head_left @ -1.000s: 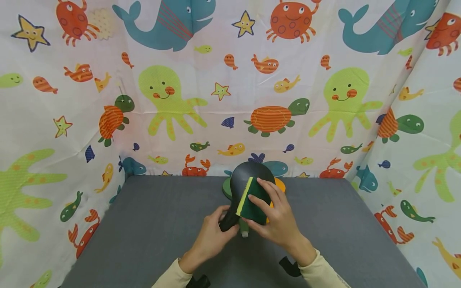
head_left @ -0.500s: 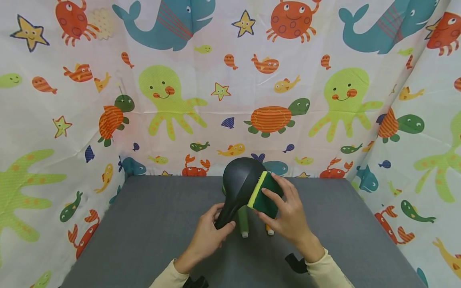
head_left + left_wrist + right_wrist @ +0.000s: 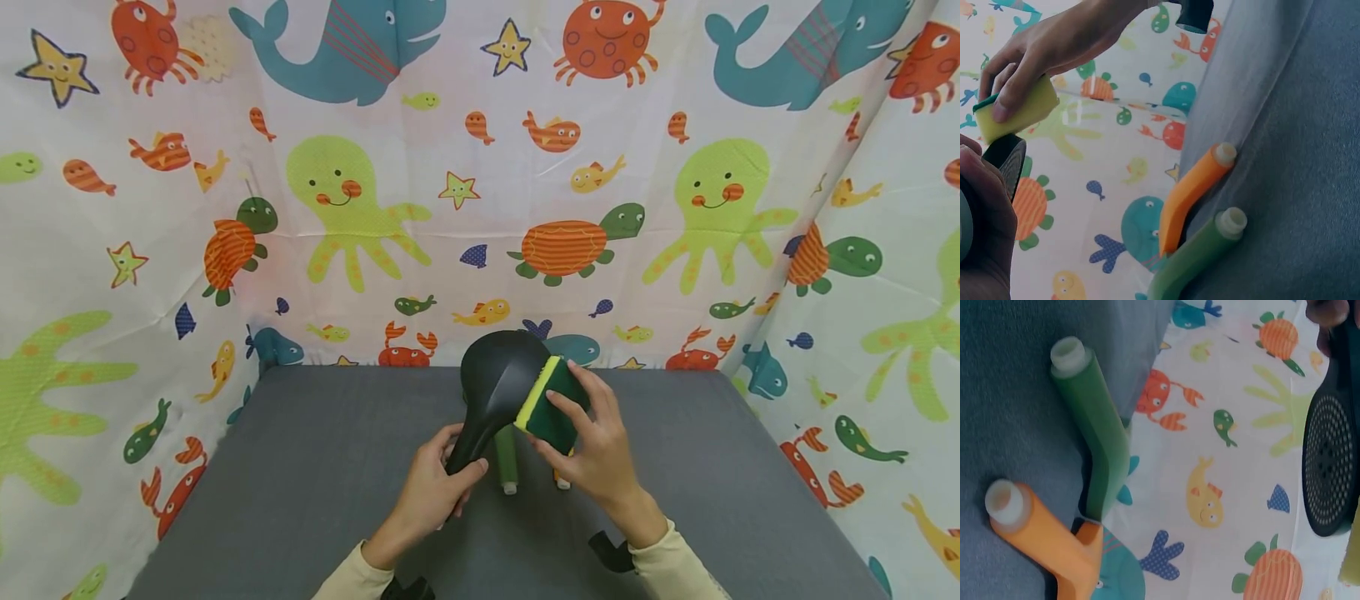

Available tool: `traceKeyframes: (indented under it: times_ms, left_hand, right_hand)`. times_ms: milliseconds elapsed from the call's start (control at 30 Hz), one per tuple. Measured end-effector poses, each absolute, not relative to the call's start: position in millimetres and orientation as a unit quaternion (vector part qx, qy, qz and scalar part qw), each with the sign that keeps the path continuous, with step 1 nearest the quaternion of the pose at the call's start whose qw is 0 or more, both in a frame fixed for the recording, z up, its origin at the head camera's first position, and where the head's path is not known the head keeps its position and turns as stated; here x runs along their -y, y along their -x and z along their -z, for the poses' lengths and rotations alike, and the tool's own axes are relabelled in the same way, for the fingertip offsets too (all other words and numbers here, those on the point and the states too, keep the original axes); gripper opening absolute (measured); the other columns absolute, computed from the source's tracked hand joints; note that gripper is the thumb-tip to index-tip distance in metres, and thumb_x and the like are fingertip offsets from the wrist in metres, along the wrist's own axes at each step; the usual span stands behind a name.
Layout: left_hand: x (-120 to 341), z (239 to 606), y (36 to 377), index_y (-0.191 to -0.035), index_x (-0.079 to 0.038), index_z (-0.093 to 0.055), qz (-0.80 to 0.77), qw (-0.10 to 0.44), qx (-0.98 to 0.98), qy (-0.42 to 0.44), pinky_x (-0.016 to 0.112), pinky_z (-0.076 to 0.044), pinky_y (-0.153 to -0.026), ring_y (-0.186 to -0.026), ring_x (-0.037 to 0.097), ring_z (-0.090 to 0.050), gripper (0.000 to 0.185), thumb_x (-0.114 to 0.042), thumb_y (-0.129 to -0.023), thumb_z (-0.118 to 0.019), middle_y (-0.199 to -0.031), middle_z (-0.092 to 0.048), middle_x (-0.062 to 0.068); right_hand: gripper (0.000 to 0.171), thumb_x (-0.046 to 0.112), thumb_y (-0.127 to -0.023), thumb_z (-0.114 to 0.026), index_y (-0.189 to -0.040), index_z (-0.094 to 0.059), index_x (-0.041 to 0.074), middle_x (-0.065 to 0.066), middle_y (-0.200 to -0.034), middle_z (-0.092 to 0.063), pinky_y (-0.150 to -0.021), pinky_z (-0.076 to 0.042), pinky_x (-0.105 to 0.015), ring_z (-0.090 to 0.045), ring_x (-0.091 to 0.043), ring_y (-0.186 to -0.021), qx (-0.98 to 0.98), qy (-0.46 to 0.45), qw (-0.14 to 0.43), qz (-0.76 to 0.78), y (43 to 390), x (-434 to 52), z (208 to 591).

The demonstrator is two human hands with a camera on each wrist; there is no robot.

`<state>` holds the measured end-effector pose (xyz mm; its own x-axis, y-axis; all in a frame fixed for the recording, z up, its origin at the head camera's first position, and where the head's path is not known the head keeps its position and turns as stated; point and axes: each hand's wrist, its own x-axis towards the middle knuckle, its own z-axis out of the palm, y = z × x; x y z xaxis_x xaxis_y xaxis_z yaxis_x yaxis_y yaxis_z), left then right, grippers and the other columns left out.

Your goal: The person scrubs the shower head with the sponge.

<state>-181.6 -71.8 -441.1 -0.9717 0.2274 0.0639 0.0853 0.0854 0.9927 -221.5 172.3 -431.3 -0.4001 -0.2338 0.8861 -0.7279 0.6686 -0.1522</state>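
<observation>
My left hand (image 3: 435, 492) curls round the handle of the black strainer ladle (image 3: 498, 385) (its head raised over the grey table (image 3: 300, 467)). Right of the ladle's head, my right hand (image 3: 596, 454) pinches a green-and-yellow sponge (image 3: 546, 406) against its rim. Below the ladle lie a green ladle (image 3: 507, 458) and an orange ladle (image 3: 1194, 184), side by side.

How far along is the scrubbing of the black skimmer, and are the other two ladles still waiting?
Nothing looks finished. In hand: the left hand grips the black skimmer by its handle, lifted off the grey table, and the right hand presses the green and yellow sponge on the right rim of its bowl. Left: the green ladle and orange ladle lie on the table underneath, untouched. Whether any are clean I cannot tell.
</observation>
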Motion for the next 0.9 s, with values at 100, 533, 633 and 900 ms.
traceKeyframes:
  times_ms: [100, 533, 633, 900]
  left_hand:
    - [71, 441, 182, -0.132, -0.013, -0.051, -0.683, 0.064, -0.719, -0.107, 0.028, -0.044, -0.037, -0.038, 0.012, -0.046, 0.046, -0.02, -0.091, -0.07, -0.06, -0.055, 0.006]
    - [71, 442, 182, -0.13, -0.008, -0.049, -0.738, 0.11, -0.658, -0.097, 0.024, -0.042, -0.041, -0.044, 0.012, -0.045, 0.045, -0.022, -0.092, -0.069, -0.064, -0.052, 0.003]
    - [72, 443, 181, -0.131, -0.01, -0.049, -0.74, 0.11, -0.656, -0.1, 0.024, -0.042, -0.041, -0.044, 0.012, -0.045, 0.046, -0.021, -0.092, -0.069, -0.064, -0.052, 0.003]
    - [76, 445, 180, -0.133, -0.012, -0.048, -0.736, 0.115, -0.657, -0.118, 0.024, -0.042, -0.041, -0.043, 0.012, -0.044, 0.045, -0.022, -0.093, -0.067, -0.061, -0.05, 0.003]
  right_hand:
    - [0.055, 0.058, -0.088, -0.061, -0.118, -0.068, 0.013, -0.023, -0.141, -0.051, -0.102, -0.049, -0.044, -0.048, -0.04, -0.126, 0.781, -0.32, 0.465, -0.269, 219, -166, 431]
    - [0.052, 0.054, -0.088, -0.064, -0.116, -0.068, 0.011, -0.027, -0.138, -0.052, -0.11, -0.036, -0.024, -0.049, -0.042, -0.124, 0.755, -0.356, 0.488, -0.254, 221, -162, 427]
    - [0.054, 0.055, -0.088, -0.064, -0.117, -0.067, 0.01, -0.026, -0.14, -0.049, -0.112, -0.033, -0.019, -0.048, -0.04, -0.125, 0.761, -0.346, 0.475, -0.273, 222, -166, 427]
    - [0.062, 0.06, -0.086, -0.064, -0.12, -0.065, 0.008, -0.02, -0.147, -0.045, -0.095, -0.048, -0.024, -0.048, -0.038, -0.126, 0.779, -0.29, 0.422, -0.361, 224, -176, 428]
